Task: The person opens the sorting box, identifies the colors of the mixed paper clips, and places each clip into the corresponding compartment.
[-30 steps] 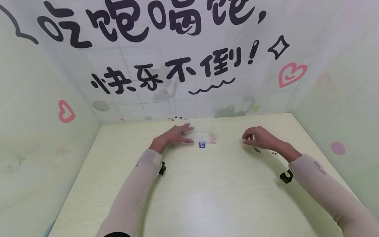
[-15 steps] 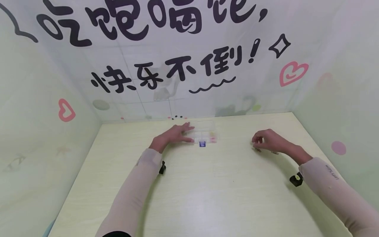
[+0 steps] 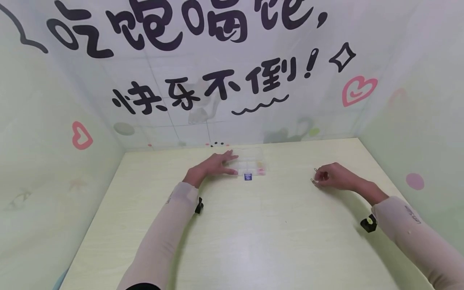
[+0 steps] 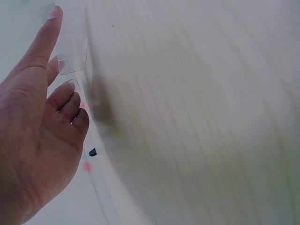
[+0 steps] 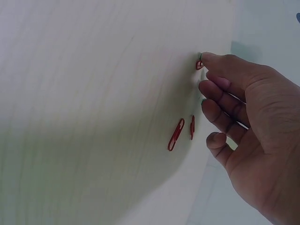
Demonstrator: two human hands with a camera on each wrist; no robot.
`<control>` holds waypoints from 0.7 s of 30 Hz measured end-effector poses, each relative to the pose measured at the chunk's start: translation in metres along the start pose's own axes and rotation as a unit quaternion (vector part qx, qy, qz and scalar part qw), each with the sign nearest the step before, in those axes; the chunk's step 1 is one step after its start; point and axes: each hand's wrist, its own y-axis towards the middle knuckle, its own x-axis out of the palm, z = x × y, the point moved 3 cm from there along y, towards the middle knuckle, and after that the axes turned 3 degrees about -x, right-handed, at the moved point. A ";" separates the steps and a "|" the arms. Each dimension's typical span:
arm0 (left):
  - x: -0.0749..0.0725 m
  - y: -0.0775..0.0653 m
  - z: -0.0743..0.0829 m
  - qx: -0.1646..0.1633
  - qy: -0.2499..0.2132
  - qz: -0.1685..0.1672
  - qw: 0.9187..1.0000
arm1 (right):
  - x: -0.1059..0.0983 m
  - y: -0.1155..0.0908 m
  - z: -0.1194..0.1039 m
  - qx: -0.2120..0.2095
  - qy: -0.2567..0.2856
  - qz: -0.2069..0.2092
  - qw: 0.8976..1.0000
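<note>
In the head view, a clear compartment box (image 3: 250, 165) stands open near the back of the table, with a few pink and yellow items in a right-hand compartment and a blue label on its front. My left hand (image 3: 214, 165) spans its left end, thumb straight along the front and fingers spread toward the lid. At the right, my right hand (image 3: 337, 177) is low over the table with fingers curled. In the right wrist view, its thumb and index tips pinch a red paper clip (image 5: 198, 65), partly hidden by the thumb. Two more red paper clips (image 5: 176, 134) lie beside the fingers.
The pale wooden table (image 3: 239, 233) runs back to a printed white curtain (image 3: 203, 133), with curtains at both sides too. Black wrist-camera mounts (image 3: 369, 223) hang under both wrists.
My right hand has shifted right and toward me, down onto the paper clips. One clip now shows past its fingertips, while another is hidden by the hand. The left hand stays at the box.
</note>
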 end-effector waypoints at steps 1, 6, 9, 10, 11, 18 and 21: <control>0.000 0.000 0.000 -0.001 0.002 -0.001 1.000 | 0.000 0.000 0.001 0.005 0.000 -0.002 1.000; 0.001 0.000 0.000 -0.005 0.005 0.000 1.000 | 0.002 -0.002 0.006 0.016 0.004 -0.013 1.000; 0.000 0.000 0.000 -0.003 0.004 0.001 1.000 | 0.003 -0.002 0.007 0.019 0.014 -0.016 1.000; 0.000 0.000 0.000 -0.003 0.003 0.001 1.000 | 0.003 -0.002 0.007 0.018 0.017 -0.017 1.000; 0.000 0.000 0.001 -0.003 0.002 0.002 1.000 | 0.003 -0.003 0.007 0.019 0.021 -0.018 0.999; 0.000 0.000 0.000 0.003 -0.002 0.004 1.000 | 0.005 -0.003 0.007 0.034 0.044 -0.028 0.998; 0.000 0.000 -0.001 0.001 -0.002 0.002 1.000 | 0.005 -0.003 0.006 0.041 0.051 -0.031 0.997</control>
